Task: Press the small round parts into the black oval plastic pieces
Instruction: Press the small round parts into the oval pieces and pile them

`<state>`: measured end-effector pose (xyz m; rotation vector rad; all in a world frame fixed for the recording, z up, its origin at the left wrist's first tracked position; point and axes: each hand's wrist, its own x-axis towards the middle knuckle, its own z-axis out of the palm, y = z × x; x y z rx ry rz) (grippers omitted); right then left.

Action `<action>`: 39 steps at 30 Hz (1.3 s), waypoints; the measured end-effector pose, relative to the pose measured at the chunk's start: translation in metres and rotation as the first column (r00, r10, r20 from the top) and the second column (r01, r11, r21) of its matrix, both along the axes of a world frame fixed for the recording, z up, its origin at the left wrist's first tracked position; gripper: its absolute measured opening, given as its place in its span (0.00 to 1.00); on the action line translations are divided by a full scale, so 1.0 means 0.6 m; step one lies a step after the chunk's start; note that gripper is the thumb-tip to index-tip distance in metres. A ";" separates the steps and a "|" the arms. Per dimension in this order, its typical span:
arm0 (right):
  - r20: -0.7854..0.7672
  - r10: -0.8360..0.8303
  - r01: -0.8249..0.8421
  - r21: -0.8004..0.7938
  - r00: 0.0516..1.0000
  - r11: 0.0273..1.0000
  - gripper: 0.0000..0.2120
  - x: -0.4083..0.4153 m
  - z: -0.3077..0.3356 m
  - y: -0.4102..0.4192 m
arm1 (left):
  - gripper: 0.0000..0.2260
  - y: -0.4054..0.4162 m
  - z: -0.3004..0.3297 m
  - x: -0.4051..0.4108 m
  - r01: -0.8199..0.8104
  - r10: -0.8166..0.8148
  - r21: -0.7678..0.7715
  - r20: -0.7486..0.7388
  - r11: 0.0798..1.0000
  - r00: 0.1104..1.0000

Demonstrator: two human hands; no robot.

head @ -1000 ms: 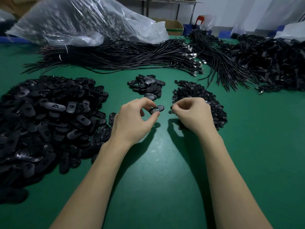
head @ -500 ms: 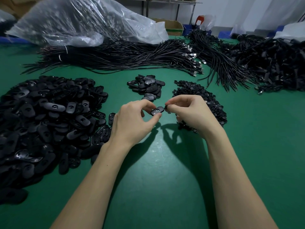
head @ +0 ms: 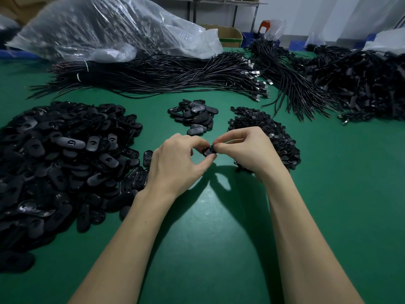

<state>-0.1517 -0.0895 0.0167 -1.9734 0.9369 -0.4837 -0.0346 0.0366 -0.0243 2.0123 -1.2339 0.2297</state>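
Observation:
My left hand (head: 175,161) pinches a black oval piece (head: 208,150) between thumb and forefinger, a little above the green table. My right hand (head: 245,150) meets it from the right, its fingertips curled onto the piece's right end; any small round part there is hidden under them. A large heap of black oval pieces (head: 54,163) lies at the left. A small pile of oval pieces (head: 195,116) sits behind the hands. A heap of small round parts (head: 263,126) lies behind my right hand.
Bundles of black cables (head: 166,73) stretch across the back of the green table (head: 208,227), with more tangled cables (head: 355,84) at the right. A clear plastic bag (head: 105,27) lies at the back left. A cardboard box (head: 230,36) stands behind it.
My right hand has come up from the heap of round parts and moved left until its fingertips close on the oval piece in my left hand. The left hand has barely moved.

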 end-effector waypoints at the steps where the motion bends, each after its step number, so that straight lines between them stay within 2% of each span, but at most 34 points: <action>1: -0.003 0.000 0.000 -0.002 1.000 1.000 0.03 0.001 0.000 0.001 | 0.07 0.000 0.001 -0.001 0.004 -0.004 0.002 0.005 1.000 1.000; 6: -0.040 -0.001 0.000 -0.013 0.999 1.000 0.03 0.003 0.001 0.003 | 0.06 0.002 0.004 -0.003 0.013 -0.014 0.002 0.028 1.000 1.000; 14: -0.008 0.028 -0.028 0.059 1.000 0.998 0.03 -0.003 0.002 0.001 | 0.07 0.003 0.006 -0.003 0.045 -0.043 -0.033 0.060 0.998 0.997; 20: 0.061 -0.006 -0.011 0.265 0.998 0.964 0.02 -0.007 -0.003 0.000 | 0.08 0.002 0.004 -0.003 0.083 -0.079 -0.098 0.039 0.992 0.996; 26: 0.154 -0.040 -0.043 0.502 0.987 0.864 0.08 -0.007 -0.006 -0.008 | 0.08 -0.001 0.001 0.005 0.142 -0.145 -0.177 -0.005 0.974 0.989; 28: 0.176 -0.028 -0.068 0.519 0.984 0.852 0.07 -0.009 -0.005 -0.012 | 0.08 -0.003 0.003 0.004 0.148 -0.172 -0.212 -0.099 0.966 0.980; 30: 0.203 -0.020 -0.093 0.533 0.979 0.841 0.06 -0.012 -0.005 -0.014 | 0.08 -0.005 0.006 0.005 0.177 -0.240 -0.233 -0.279 0.956 0.930; 32: 0.230 -0.014 -0.117 0.548 0.973 0.828 0.06 -0.013 -0.004 -0.015 | 0.09 -0.006 0.012 0.007 0.215 -0.314 -0.251 -0.474 0.944 0.823; 34: 0.253 -0.009 -0.139 0.562 0.967 0.815 0.07 -0.012 -0.004 -0.016 | 0.09 -0.006 0.017 0.010 0.196 -0.343 -0.295 -0.609 0.935 0.716; 36: 0.276 0.006 -0.167 0.565 0.961 0.808 0.07 -0.012 -0.005 -0.015 | 0.07 -0.005 0.020 0.010 0.179 -0.356 -0.319 -0.679 0.931 0.643; 39: 0.292 0.043 -0.202 0.539 0.955 0.818 0.07 -0.012 -0.006 -0.014 | 0.06 -0.005 0.022 0.008 0.164 -0.355 -0.322 -0.733 0.933 0.580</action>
